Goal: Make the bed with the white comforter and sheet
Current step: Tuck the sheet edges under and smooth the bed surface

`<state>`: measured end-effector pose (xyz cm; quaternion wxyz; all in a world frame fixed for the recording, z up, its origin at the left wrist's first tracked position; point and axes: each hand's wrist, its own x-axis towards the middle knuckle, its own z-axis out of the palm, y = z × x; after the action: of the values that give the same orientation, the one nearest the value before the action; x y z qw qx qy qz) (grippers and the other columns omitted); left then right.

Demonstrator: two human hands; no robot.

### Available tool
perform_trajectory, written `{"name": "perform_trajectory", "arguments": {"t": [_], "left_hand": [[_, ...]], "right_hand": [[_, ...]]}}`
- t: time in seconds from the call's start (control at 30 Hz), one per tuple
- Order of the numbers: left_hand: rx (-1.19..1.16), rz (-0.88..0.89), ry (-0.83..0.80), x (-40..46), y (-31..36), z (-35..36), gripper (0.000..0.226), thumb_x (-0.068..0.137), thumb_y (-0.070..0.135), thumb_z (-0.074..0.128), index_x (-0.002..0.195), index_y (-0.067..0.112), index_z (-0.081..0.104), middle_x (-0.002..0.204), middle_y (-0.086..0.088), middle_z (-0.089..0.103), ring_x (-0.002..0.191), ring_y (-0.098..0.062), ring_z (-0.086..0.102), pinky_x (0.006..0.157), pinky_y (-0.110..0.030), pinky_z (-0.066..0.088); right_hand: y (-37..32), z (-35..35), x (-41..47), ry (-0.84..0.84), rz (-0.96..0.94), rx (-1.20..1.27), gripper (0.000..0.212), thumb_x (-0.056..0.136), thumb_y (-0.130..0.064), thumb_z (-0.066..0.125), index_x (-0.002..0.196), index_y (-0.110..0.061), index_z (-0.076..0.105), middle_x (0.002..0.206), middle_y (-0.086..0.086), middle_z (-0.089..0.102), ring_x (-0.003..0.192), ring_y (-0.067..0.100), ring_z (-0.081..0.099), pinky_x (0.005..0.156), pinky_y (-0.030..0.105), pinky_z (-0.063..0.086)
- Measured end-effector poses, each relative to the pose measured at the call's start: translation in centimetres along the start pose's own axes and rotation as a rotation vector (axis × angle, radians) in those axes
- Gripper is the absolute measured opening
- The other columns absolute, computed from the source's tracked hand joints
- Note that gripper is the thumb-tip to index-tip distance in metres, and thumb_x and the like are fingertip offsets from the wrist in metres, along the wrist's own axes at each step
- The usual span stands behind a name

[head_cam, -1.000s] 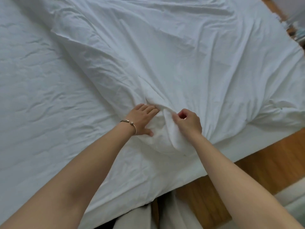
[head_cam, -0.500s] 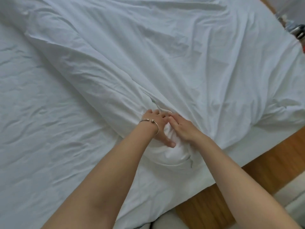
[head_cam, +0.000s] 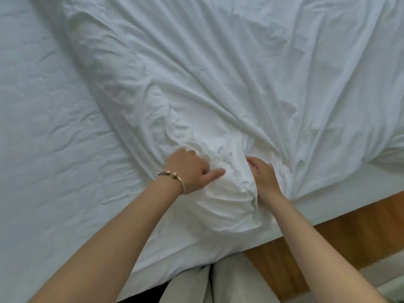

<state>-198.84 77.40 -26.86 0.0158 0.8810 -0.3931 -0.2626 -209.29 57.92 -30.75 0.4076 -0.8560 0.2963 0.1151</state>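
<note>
The comforter lies spread across most of the bed, heavily creased, w/ its near corner bunched into a rounded lump close to the bed's near edge, right betw. the two hands. Under it the sheet shows bare on the left side, wrinkled but flat.

Left hand sits on the left side of the lump, thumb out against the cloth and fingers curled into the folds; looks like it's grasping fabric, tho the blur makes that less than certain. Right hand is on the right side, fingers curled in and pinching a ridge of the comforter. A bracelet is on the left wrist.

Risks, as I judge them:
- Both grips are on the outer cloth only. If the filling inside isn't caught too, a tug moves the cover and the lump stays put.
- Pulling hard toward the near edge could drag the whole comforter off-centre, since creases already fan out from this corner.
- The sheet beneath isn't pinned by anything visible; friction could ruck it up w/ the comforter.
- Bracelet ends could snag a fold.

Beyond the bed edge: wood floor, and the person's legs at the bottom.
</note>
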Motion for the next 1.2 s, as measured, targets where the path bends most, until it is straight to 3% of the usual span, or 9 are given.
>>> {"name": "perform_trajectory", "arguments": {"t": [0.1,0.2,0.3,0.43,0.63,0.77,0.87,1.07,1.2], "left_hand": [[0.038,0.043,0.183,2.9,2.1,-0.1,0.028,0.101,0.03,0.036,0.113,0.017,0.057,0.12,-0.002,0.056,0.116,-0.023,0.046,0.098,-0.032,0.03],[-0.054,-0.082,0.175,4.3,3.4,1.1,0.03,0.099,0.024,0.036,0.124,0.013,0.047,0.131,-0.007,0.048,0.124,-0.025,0.044,0.101,-0.036,0.03],[-0.059,-0.373,0.101,2.8,3.2,3.0,0.042,0.101,0.036,0.025,0.129,0.011,0.043,0.131,-0.009,0.051,0.12,-0.027,0.048,0.095,-0.04,0.032],[0.005,-0.372,0.071,-4.5,0.8,6.9,0.042,0.098,0.035,0.024,0.13,0.021,0.047,0.131,-0.001,0.049,0.119,-0.023,0.043,0.093,-0.04,0.03],[0.024,-0.602,-0.011,-13.5,-2.8,9.3,0.048,0.098,0.038,0.017,0.13,0.035,0.053,0.13,0.003,0.055,0.116,-0.023,0.045,0.094,-0.037,0.03],[0.187,-0.577,-0.01,-8.8,1.2,6.3,0.05,0.095,0.041,0.03,0.132,0.018,0.053,0.137,-0.004,0.047,0.127,-0.025,0.037,0.107,-0.038,0.023],[0.18,-0.427,0.059,-4.1,3.4,5.5,0.042,0.095,0.027,0.04,0.133,0.013,0.048,0.137,-0.007,0.046,0.13,-0.025,0.037,0.113,-0.037,0.019],[0.156,-0.627,0.047,-4.1,1.3,8.7,0.05,0.099,0.042,0.022,0.139,0.014,0.036,0.141,-0.003,0.045,0.134,-0.021,0.035,0.114,-0.04,0.013],[0.162,-0.604,0.131,-8.4,0.4,10.0,0.042,0.097,0.034,0.023,0.126,0.019,0.05,0.126,0.001,0.054,0.127,-0.02,0.04,0.111,-0.041,0.014]], "right_hand": [[-1.7,0.3,-3.1,0.148,-0.104,0.191,0.022,0.1,-0.021,0.047,0.103,-0.029,0.067,0.107,-0.018,0.066,0.107,0.004,0.058,0.116,0.032,0.025],[-3.7,-0.5,-4.6,0.053,-0.205,0.326,0.019,0.098,-0.022,0.056,0.108,-0.03,0.069,0.109,-0.017,0.068,0.107,-0.001,0.06,0.093,0.017,0.045],[-5.2,-0.6,-4.4,-0.283,-0.149,0.223,0.028,0.101,-0.039,0.045,0.127,-0.039,0.057,0.126,-0.029,0.054,0.115,-0.011,0.049,0.097,0.014,0.034],[-3.9,3.0,-4.3,-0.609,-0.042,-0.091,0.052,0.105,-0.049,0.017,0.154,-0.034,0.02,0.159,-0.011,0.02,0.148,0.012,0.014,0.119,0.033,0.009],[2.1,6.0,-6.3,-0.556,0.083,-0.562,0.05,0.103,-0.048,0.013,0.151,-0.051,-0.001,0.161,-0.015,-0.018,0.148,0.011,-0.015,0.115,0.057,-0.002],[0.0,7.5,-6.6,-0.381,0.06,-0.664,0.047,0.1,-0.028,0.034,0.146,-0.033,0.036,0.16,0.001,0.02,0.147,0.021,0.015,0.115,0.054,0.011],[-2.0,8.0,-6.4,-0.078,-0.14,-0.486,0.032,0.093,-0.019,0.041,0.114,-0.02,0.065,0.12,0.001,0.064,0.116,0.023,0.055,0.104,0.038,0.033],[-3.9,10.3,-4.6,-0.401,-0.263,0.114,0.04,0.102,-0.026,0.043,0.142,-0.026,0.043,0.127,-0.003,0.057,0.123,0.015,0.052,0.09,0.018,0.034],[-4.1,12.3,-4.7,-0.597,-0.266,-0.152,0.051,0.089,-0.073,0.026,0.139,-0.065,0.023,0.145,-0.008,0.047,0.14,0.02,0.032,0.116,0.044,0.019]]}}
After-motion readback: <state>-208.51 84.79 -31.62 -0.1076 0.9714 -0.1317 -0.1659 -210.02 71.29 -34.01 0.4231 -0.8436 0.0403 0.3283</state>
